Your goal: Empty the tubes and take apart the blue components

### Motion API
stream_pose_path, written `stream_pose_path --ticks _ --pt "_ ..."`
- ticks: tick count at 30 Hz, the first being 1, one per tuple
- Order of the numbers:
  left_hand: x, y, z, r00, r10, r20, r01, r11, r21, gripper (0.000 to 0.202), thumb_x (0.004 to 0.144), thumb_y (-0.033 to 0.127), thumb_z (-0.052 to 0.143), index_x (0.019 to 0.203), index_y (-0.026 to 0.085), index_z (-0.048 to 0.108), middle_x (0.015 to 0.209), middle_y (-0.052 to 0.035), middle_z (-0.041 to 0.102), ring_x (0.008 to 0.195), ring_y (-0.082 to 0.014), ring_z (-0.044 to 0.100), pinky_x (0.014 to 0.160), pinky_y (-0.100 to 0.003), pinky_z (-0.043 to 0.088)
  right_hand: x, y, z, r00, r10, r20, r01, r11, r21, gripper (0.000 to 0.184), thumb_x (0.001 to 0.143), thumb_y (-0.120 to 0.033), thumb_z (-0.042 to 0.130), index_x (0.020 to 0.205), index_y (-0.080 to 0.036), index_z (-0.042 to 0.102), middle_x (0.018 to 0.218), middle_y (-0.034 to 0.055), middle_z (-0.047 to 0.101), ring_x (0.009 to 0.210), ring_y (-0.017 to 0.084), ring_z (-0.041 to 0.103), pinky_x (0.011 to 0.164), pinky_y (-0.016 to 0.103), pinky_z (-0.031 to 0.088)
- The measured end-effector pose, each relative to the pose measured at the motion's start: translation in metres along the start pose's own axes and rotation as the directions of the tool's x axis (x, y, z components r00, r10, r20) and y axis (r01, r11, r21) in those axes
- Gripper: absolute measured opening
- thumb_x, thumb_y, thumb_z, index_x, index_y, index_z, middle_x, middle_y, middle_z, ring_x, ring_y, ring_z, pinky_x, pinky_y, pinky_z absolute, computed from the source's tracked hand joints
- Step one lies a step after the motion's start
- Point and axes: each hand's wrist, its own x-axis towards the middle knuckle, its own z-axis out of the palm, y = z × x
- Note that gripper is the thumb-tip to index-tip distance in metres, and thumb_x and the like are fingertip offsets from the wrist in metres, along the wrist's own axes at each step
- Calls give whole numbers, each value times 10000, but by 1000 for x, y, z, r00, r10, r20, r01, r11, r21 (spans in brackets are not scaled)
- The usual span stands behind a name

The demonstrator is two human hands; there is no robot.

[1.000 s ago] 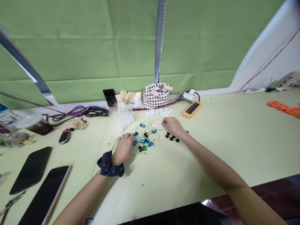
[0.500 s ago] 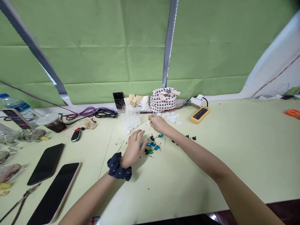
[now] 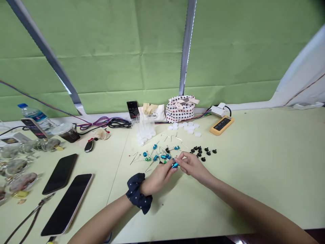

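Note:
My left hand (image 3: pixel 159 175), with a dark dotted scrunchie (image 3: pixel 137 197) on its wrist, and my right hand (image 3: pixel 192 164) meet over the pale green table (image 3: pixel 254 169). Both pinch a small blue cylindrical part (image 3: pixel 174 165) between their fingertips. Just behind them lies a scatter of blue and green parts with metal pins (image 3: pixel 158 154). Several small black knobs (image 3: pixel 201 152) lie to the right of the scatter.
White round caps (image 3: pixel 186 127) and clear plastic tubes (image 3: pixel 144 130) lie further back, before a patterned pouch (image 3: pixel 180 108) and a yellow power strip (image 3: pixel 221 125). Two dark phones (image 3: pixel 66 200) lie at the left, pliers (image 3: pixel 27 217) near the left front edge, cables along the green backdrop.
Both hands have drawn back from the scatter towards me and come together. They now pinch a blue part between them. The camera has shifted, so the scene sits further right.

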Motion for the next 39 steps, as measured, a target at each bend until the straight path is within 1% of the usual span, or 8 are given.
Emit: stream_pose_path --ticks 5,11,15,21,26,31,36,39 --pt "4 -8 -9 1000 -26 10 27 996 -84 270 969 361 272 915 173 459 621 33 433 560 -117 423 557 -231 357 3 8 -9 966 -226 124 222 974 40 355 801 -456 613 1031 -212 493 953 48 575 812 140 565 638 236 446" --pt "5 -6 -8 993 23 114 -26 999 23 248 957 344 326 952 176 508 633 30 436 541 -116 389 536 -234 308 6 23 -10 989 -109 97 125 975 -182 455 904 -512 390 623 -168 490 469 -29 426 435 90 396 476 232 346" --pt "4 -7 -6 990 26 136 -34 998 57 268 957 344 327 923 168 525 610 30 433 528 -121 388 524 -243 298 3 20 -15 965 -243 98 252 963 -93 296 816 -461 586 905 -180 563 798 30 569 703 132 539 630 242 438" --pt "6 -8 -9 995 26 100 -32 998 58 289 964 346 319 916 158 533 615 28 455 534 -118 419 526 -245 332 -1 18 -15 993 -22 114 39 988 -147 457 894 -543 384 691 -163 536 484 -19 463 458 102 445 512 247 403" --pt "6 -12 -11 997 36 68 -39 998 43 293 968 346 309 982 158 532 671 12 508 567 -116 456 559 -239 368 0 19 -16 964 -170 204 172 985 5 472 777 -461 636 1158 -225 486 975 55 591 821 146 582 677 252 473" --pt "5 -15 -10 997 11 80 -17 997 76 315 964 382 316 947 162 540 668 9 513 574 -119 460 569 -239 366 4 23 -15 978 16 209 -21 1000 19 432 883 -549 403 867 -145 554 576 -3 529 414 74 422 418 215 349" --pt "6 -13 -11 997 30 74 -34 998 53 304 969 365 306 991 164 533 724 -3 549 620 -126 492 598 -241 377 3 22 -14 979 -99 176 75 987 139 465 776 -468 634 1133 -215 476 967 63 604 753 136 599 606 246 480" --pt "6 -13 -11 996 31 82 -36 998 57 301 966 363 315 944 164 540 714 -1 544 619 -127 487 593 -243 367 4 24 -12 981 77 175 -92 993 76 463 877 -578 386 900 -143 543 613 17 571 418 86 466 404 219 363"
